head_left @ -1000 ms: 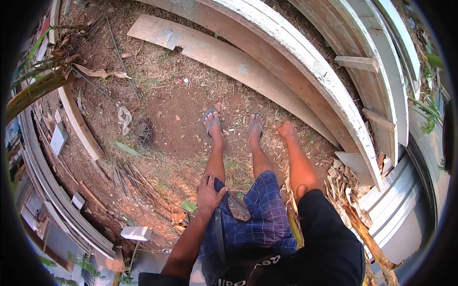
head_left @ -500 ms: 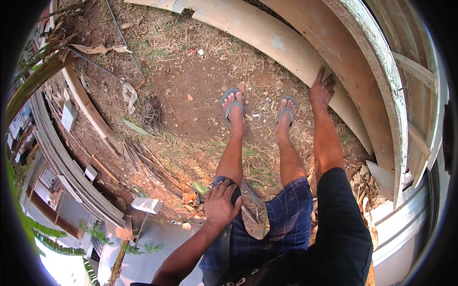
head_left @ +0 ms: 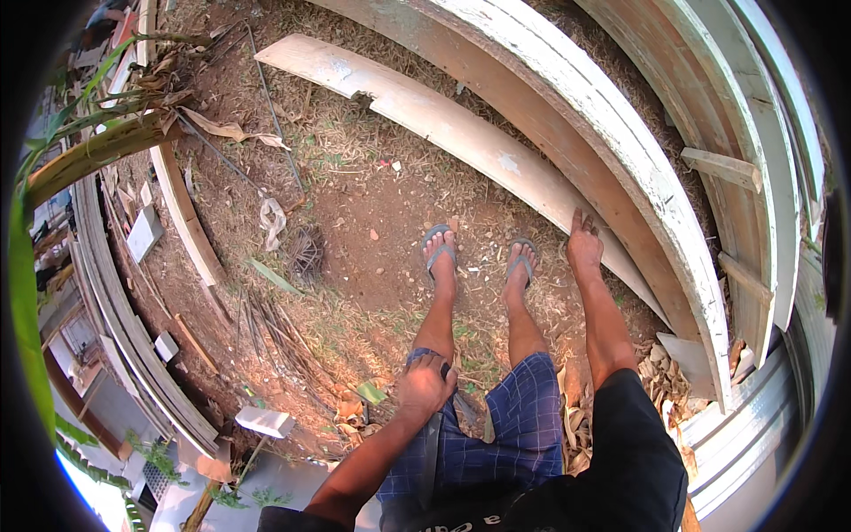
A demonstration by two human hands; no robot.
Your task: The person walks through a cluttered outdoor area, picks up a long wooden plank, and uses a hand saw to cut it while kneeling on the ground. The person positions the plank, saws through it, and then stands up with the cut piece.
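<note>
My right hand (head_left: 583, 239) reaches to the lower edge of a pale plywood strip (head_left: 461, 133), fingers apart and touching it. The strip lies lengthwise beside a browner board (head_left: 550, 133) with a white, weathered edge board (head_left: 620, 133) over it. My left hand (head_left: 425, 383) rests at my left knee, fingers curled over something dark that I cannot make out; a dark flat strip (head_left: 430, 461) hangs below it along my thigh. My sandaled feet (head_left: 439, 253) stand on dirt and dry grass.
More boards with short battens (head_left: 718, 168) lean at the right, above metal sheets (head_left: 731, 434). At the left lie long planks (head_left: 142, 355), thin rods (head_left: 284, 133), a wire tangle (head_left: 306, 262) and pale blocks (head_left: 261, 418). A banana plant (head_left: 97, 164) hangs into the upper left.
My right hand rose onto the pale strip half a second ago; its fingers now sit lower along its edge. My left fingers have curled more. The whole view has shifted with my head.
</note>
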